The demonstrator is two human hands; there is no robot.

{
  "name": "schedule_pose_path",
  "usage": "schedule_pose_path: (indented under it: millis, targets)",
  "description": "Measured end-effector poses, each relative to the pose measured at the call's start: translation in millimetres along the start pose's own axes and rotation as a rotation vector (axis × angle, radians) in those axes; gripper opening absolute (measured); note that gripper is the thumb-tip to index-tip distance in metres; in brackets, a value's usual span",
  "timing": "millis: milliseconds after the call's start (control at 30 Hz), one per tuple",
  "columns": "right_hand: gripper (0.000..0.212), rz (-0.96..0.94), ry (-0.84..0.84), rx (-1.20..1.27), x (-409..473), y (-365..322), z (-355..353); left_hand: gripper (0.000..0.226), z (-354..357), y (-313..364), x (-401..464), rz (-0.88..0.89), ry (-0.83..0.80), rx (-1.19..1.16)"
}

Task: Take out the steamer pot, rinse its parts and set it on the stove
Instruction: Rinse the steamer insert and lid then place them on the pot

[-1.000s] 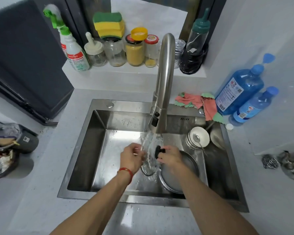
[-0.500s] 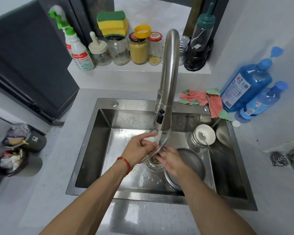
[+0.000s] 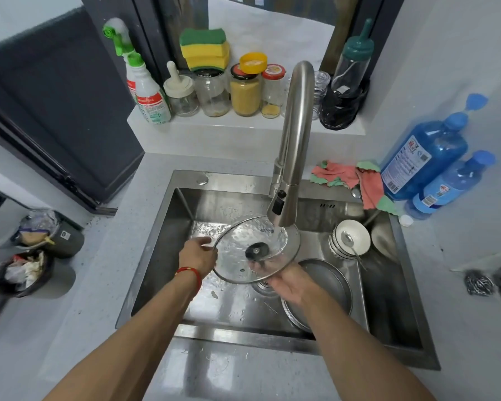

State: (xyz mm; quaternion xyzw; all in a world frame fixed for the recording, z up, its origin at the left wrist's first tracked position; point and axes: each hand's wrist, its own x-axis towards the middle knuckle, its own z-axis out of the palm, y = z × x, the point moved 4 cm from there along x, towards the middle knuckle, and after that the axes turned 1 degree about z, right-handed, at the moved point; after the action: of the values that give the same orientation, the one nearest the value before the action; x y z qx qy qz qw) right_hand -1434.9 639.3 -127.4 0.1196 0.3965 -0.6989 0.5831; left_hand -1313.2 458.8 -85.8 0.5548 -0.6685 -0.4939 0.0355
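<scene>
Under faucet [image 3: 294, 146] | hands: left [image 3: 197, 256] grips glass lid [image 3: 256, 250] rim, right [image 3: 287, 280] cups underside | sink [image 3: 162, 227] left half open

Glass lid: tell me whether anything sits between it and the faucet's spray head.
Nothing visible does. The glass lid is held directly under the spray head, left hand at its rim, right hand beneath it. Water falls straight onto the glass, and the bowls sit off to the right.
</scene>
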Motion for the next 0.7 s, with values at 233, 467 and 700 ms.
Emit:
schedule_pose_path:
  millis: [233,467,700]
  targets:
    - [0.051,-0.061,-0.086,-0.175,4.6,-15.8,-14.5,0.033,3.3,4.3,-13.0,-0.203,-0.236,-0.606]
    - [0.073,-0.143,-0.066,-0.239,6.0,-29.6,-10.3,0.025,3.6,8.5,-4.1,-0.193,-0.276,-0.568]
    - [0.050,-0.182,-0.017,-0.260,3.3,-42.0,-9.4,0.023,5.5,9.4,-3.9,-0.252,-0.363,-0.662]
